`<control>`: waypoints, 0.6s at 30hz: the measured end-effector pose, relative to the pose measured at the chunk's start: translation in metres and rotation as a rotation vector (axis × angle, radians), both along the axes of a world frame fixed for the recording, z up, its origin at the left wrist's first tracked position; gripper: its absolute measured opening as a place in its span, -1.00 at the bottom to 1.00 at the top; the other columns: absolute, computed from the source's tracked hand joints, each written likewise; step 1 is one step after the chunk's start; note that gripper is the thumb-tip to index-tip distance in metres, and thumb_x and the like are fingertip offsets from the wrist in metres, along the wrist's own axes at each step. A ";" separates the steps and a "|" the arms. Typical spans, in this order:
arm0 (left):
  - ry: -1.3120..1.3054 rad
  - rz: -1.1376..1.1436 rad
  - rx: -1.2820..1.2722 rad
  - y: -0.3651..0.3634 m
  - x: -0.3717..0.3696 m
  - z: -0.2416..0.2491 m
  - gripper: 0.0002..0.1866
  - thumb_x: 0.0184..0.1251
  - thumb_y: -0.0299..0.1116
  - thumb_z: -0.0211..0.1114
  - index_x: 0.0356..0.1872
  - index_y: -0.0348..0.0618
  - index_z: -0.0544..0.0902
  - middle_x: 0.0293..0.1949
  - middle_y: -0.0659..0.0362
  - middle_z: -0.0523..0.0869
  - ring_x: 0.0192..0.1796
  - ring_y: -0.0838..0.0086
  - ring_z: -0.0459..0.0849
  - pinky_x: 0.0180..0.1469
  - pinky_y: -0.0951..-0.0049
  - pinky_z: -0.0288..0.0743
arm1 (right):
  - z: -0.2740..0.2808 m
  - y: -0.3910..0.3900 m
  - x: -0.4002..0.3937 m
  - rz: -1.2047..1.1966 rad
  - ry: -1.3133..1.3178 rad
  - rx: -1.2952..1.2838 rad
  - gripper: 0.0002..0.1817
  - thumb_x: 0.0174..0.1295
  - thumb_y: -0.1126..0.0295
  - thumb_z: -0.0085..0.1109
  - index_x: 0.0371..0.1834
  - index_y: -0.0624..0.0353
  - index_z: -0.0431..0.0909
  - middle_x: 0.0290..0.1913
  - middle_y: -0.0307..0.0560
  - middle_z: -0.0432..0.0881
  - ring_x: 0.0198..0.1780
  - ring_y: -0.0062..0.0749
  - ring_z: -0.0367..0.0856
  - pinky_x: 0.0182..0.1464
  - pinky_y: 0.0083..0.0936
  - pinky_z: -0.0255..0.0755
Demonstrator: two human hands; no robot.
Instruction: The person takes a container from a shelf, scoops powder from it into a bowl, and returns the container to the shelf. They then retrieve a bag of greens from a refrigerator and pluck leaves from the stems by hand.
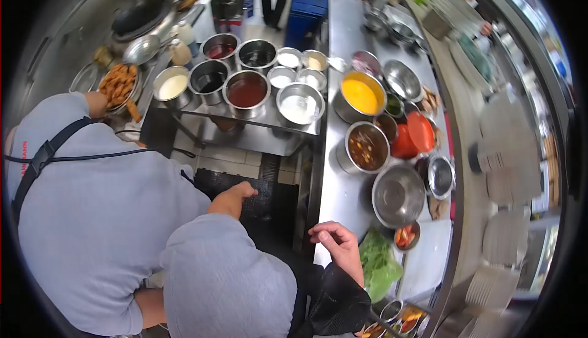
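Note:
My left hand (246,189), beyond a grey short sleeve, hovers over the dark floor mat with its small-looking fingers curled together. Nothing shows in it. My right hand (340,244) hangs at the near edge of the steel counter (334,194), its fingers loosely bent and the thumb apart, holding nothing. Black material covers that forearm. Closest to it are green lettuce leaves (378,261) and a large metal bowl (398,196). Behind these stand a pot of dark brown sauce (366,147) and a pot of bright yellow liquid (362,95).
A co-worker (104,215) in grey stands close on the left, one arm beside fried pieces (119,86). Several sauce pots, including a red one (246,93), crowd a side table. A white board (422,264) and sliced tomatoes (406,236) lie right. Plates (499,286) line the shelf.

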State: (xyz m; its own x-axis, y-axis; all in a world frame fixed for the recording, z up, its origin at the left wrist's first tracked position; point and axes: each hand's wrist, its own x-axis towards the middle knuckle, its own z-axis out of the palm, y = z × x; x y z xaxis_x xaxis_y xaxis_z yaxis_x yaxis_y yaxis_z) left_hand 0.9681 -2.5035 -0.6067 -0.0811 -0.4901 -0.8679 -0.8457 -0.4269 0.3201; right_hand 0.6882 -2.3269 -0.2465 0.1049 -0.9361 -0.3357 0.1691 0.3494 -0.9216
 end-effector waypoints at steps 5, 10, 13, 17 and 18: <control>0.181 0.260 -0.098 -0.036 0.051 -0.052 -0.57 0.28 -0.07 0.40 -0.13 -0.31 0.72 -0.50 -0.03 0.68 -0.56 0.27 0.59 -0.53 0.11 0.40 | -0.011 -0.068 0.016 0.207 -0.035 -0.074 -0.80 0.46 0.39 0.23 0.02 0.26 0.67 -0.06 -0.18 0.72 -0.07 -0.56 0.65 0.07 -0.56 0.51; 0.337 0.426 -0.098 -0.049 0.079 -0.023 -0.66 0.29 -0.14 0.38 -0.09 -0.17 0.74 -0.55 0.09 0.63 -0.67 0.42 0.41 -0.63 0.20 0.24 | -0.019 -0.138 0.027 0.416 -0.075 -0.143 -0.81 0.47 0.38 0.21 -0.01 0.27 0.66 -0.12 -0.21 0.70 -0.07 -0.58 0.64 0.06 -0.56 0.50; 0.117 0.212 -0.079 -0.068 0.099 -0.029 -0.60 0.41 -0.11 0.24 -0.52 -0.20 0.73 -0.72 0.08 0.54 -0.69 0.30 0.48 -0.61 0.13 0.29 | -0.025 -0.188 0.051 0.551 -0.097 -0.167 -0.82 0.44 0.41 0.23 -0.01 0.27 0.67 -0.12 -0.20 0.73 -0.08 -0.57 0.64 0.05 -0.56 0.51; 0.316 1.031 -0.302 -0.049 0.123 -0.006 -0.62 0.39 -0.09 0.37 -0.49 -0.18 0.61 -0.57 0.11 0.60 -0.56 0.46 0.54 -0.59 0.29 0.33 | -0.035 -0.247 0.092 0.806 -0.057 -0.130 -0.81 0.47 0.41 0.20 -0.05 0.32 0.67 -0.13 -0.14 0.73 -0.12 -0.53 0.65 0.03 -0.58 0.50; 0.232 1.170 -0.285 -0.045 0.126 0.003 -0.66 0.42 -0.12 0.36 -0.35 -0.24 0.62 -0.44 0.08 0.67 -0.45 0.40 0.64 -0.51 0.31 0.44 | -0.032 -0.254 0.100 0.874 -0.037 -0.148 -0.81 0.46 0.41 0.21 -0.06 0.32 0.67 -0.13 -0.14 0.73 -0.12 -0.53 0.65 0.03 -0.57 0.50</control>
State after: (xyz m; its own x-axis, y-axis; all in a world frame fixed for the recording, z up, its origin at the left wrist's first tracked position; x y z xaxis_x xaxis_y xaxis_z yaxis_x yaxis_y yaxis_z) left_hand 1.0946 -2.5482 -0.6042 0.3966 -0.5416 -0.7412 0.0898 -0.7807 0.6185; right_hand 0.7885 -2.5810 -0.2785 0.8113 -0.5495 -0.1996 -0.0716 0.2455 -0.9668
